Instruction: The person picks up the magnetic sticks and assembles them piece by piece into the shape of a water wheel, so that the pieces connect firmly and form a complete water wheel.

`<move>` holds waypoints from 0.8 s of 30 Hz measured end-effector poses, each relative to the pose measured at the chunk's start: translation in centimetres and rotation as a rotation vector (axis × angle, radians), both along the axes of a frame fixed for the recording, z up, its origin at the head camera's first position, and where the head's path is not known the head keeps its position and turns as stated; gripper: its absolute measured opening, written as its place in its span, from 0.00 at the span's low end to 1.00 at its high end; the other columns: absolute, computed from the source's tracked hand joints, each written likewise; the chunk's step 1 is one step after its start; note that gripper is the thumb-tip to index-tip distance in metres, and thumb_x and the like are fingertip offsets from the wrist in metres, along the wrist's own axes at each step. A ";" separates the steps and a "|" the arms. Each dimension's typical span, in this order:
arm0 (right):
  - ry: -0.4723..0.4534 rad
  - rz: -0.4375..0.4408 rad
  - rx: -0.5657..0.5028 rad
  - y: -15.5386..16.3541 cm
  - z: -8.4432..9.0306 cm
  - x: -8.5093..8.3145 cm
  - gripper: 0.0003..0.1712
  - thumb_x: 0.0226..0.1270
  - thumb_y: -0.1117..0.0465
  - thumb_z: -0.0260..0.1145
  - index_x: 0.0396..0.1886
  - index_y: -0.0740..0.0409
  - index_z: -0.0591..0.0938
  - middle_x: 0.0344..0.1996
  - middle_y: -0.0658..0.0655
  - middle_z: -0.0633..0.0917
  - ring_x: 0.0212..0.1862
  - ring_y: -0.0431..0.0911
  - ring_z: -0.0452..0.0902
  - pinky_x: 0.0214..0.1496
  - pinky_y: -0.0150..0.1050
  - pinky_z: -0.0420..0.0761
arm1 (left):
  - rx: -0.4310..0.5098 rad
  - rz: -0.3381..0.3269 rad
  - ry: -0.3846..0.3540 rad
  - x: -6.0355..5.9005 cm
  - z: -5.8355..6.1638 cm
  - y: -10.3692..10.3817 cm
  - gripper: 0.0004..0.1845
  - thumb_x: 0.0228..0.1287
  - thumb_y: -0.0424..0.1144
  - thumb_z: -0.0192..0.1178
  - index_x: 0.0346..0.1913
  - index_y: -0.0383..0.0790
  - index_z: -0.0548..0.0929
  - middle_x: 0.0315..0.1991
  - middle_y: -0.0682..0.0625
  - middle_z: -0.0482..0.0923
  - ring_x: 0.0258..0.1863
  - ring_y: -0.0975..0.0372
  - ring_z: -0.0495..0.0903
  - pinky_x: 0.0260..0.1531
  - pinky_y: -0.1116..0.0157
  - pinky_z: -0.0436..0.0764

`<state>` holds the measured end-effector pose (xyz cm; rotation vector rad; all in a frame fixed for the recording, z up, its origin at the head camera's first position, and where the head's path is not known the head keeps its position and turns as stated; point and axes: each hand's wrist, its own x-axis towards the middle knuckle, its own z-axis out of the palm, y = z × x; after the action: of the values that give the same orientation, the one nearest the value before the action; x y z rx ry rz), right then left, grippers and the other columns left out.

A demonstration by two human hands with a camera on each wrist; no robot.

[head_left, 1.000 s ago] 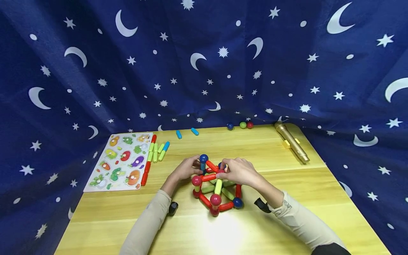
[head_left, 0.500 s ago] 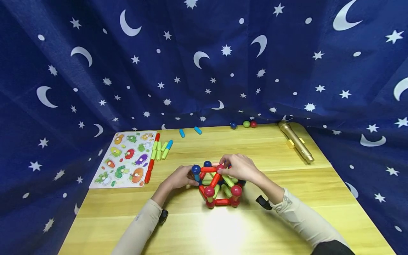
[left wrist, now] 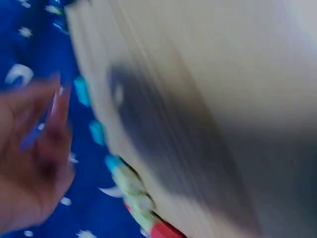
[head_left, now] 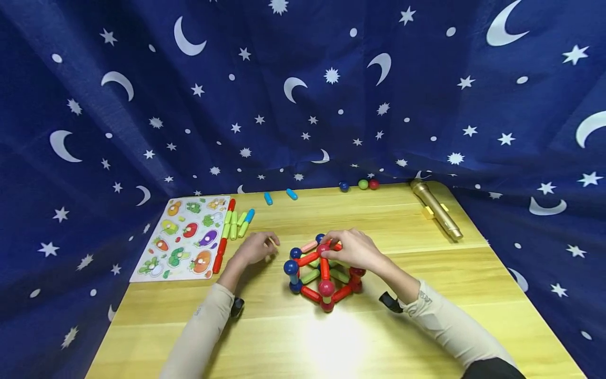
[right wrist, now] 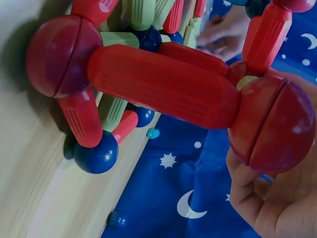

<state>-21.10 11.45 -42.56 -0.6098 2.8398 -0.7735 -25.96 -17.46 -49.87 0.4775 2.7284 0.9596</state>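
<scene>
Clearly, on our table (head_left: 265,337) a vegetable board (head_left: 189,244) lies at nine o'clock from the mid-table rod-and-ball frame (head_left: 325,268). Our left hand (head_left: 257,247) hovers at ten o'clock — fingers loosely bent, apart from the frame — while our right hand (head_left: 352,247) pinches its upper red ball (head_left: 322,249).

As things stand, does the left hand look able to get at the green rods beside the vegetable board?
Likely yes: the left hand appears to hold nothing, the green rods lie just beyond it, and only bare table shows in between.
</scene>
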 end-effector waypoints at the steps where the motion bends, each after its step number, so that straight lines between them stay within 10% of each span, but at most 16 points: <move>1: 0.002 0.004 -0.002 -0.1 0.0 0.0 0.12 0.58 0.47 0.72 0.41 0.42 0.86 0.34 0.50 0.89 0.24 0.39 0.73 0.24 0.35 0.67 | -0.052 0.096 0.071 -0.8 -0.1 -0.5 0.09 0.61 0.29 0.59 0.44 0.39 0.83 0.31 0.46 0.85 0.25 0.55 0.83 0.23 0.63 0.79; 6: 0.004 0.011 -0.007 -0.4 -0.1 0.2 0.13 0.58 0.49 0.72 0.43 0.44 0.86 0.35 0.51 0.89 0.25 0.40 0.73 0.25 0.35 0.67 | -0.329 0.385 0.273 -4.1 -0.6 -2.8 0.11 0.60 0.32 0.61 0.46 0.41 0.82 0.43 0.37 0.80 0.41 0.41 0.80 0.32 0.47 0.82; 13: -0.018 0.006 0.002 -0.8 0.0 0.4 0.14 0.59 0.49 0.72 0.44 0.44 0.86 0.36 0.51 0.89 0.21 0.40 0.71 0.22 0.34 0.64 | -0.469 0.339 0.161 -5.8 -1.7 -4.2 0.11 0.72 0.35 0.51 0.41 0.39 0.85 0.43 0.33 0.78 0.44 0.37 0.81 0.38 0.45 0.82; 24: -0.006 -0.003 -0.008 -0.1 0.3 0.5 0.13 0.59 0.49 0.71 0.43 0.44 0.86 0.35 0.52 0.89 0.22 0.40 0.71 0.22 0.35 0.65 | -0.412 0.295 0.234 -5.3 -1.8 -2.8 0.14 0.71 0.29 0.48 0.35 0.37 0.85 0.37 0.33 0.78 0.37 0.38 0.81 0.37 0.46 0.80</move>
<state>-20.62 11.35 -42.29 -0.6039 2.8343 -0.7862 -31.26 -20.24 -51.71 0.1188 3.1570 0.3864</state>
